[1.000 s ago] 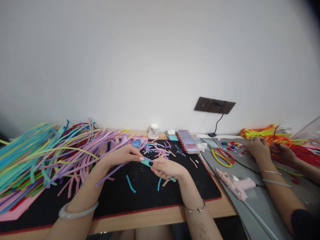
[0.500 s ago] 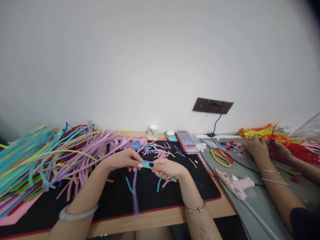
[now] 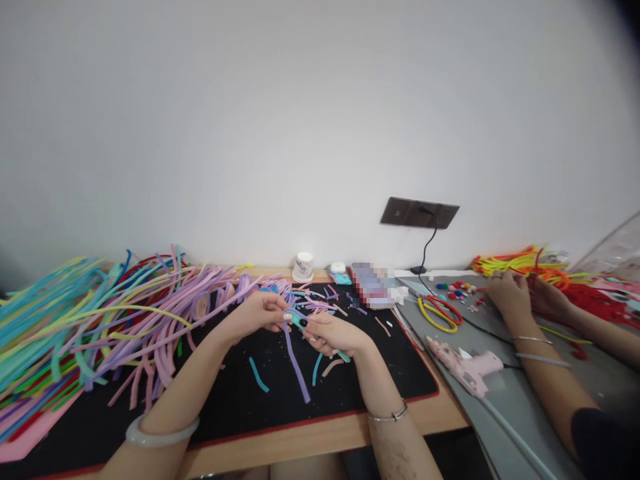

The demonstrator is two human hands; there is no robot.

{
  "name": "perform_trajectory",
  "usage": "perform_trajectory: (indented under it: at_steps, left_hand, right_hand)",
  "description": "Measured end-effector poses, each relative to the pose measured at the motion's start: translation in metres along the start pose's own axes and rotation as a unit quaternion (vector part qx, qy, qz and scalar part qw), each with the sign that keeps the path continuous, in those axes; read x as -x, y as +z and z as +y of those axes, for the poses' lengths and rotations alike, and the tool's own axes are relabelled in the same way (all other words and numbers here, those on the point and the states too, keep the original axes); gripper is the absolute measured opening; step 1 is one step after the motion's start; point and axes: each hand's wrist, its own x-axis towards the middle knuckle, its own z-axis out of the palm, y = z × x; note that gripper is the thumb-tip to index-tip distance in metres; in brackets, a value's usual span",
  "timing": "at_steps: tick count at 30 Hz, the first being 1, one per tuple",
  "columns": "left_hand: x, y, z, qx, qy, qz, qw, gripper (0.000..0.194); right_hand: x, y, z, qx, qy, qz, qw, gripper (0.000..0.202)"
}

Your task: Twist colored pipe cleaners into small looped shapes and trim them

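Strips (image 3: 296, 363) in left hand (image 3: 261, 313), right hand (image 3: 333, 333)

1. The black mat (image 3: 395, 380) has open room right of the right hand (image 3: 333, 333), up to its red edge.
2. The left hand (image 3: 260, 315) and right hand meet at a teal bundle (image 3: 297, 319), which blocks the gap between them.
3. A purple strip (image 3: 296, 367) sticks out toward the front, across the open mat.
4. A big pile of fuzzy sticks (image 3: 165, 300) blocks the left.
5. Little bits (image 3: 320, 303) and a cup (image 3: 303, 267) are in the way at the back.
6. On the right, a glue gun (image 3: 470, 370), scissors (image 3: 440, 315) and another person's hands (image 3: 507, 293) get in the way.
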Motion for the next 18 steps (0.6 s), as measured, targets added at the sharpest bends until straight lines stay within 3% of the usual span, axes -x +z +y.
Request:
perform_trajectory:
  at_steps: [4, 12, 18]
  left_hand:
    - [-0.0033, 0.0016, -0.0024, -0.043, 0.053, 0.027, 0.997, 0.024]
    - [-0.0032, 0.0049, -0.0006, -0.02, 0.036, 0.012, 0.999, 0.026]
    - [-0.0053, 0.0033, -0.0016, -0.028, 0.11, 0.03, 0.993, 0.027]
  right_hand:
    - [-0.0011, -0.0015, 0.0015, 0.004, 0.001, 0.014, 1.0, 0.033]
    - [-0.0005, -0.001, 0.0006, -0.002, 0.002, 0.011, 1.0, 0.032]
    - [-0.0002, -0.0004, -0.0002, -0.015, -0.011, 0.003, 1.0, 0.032]
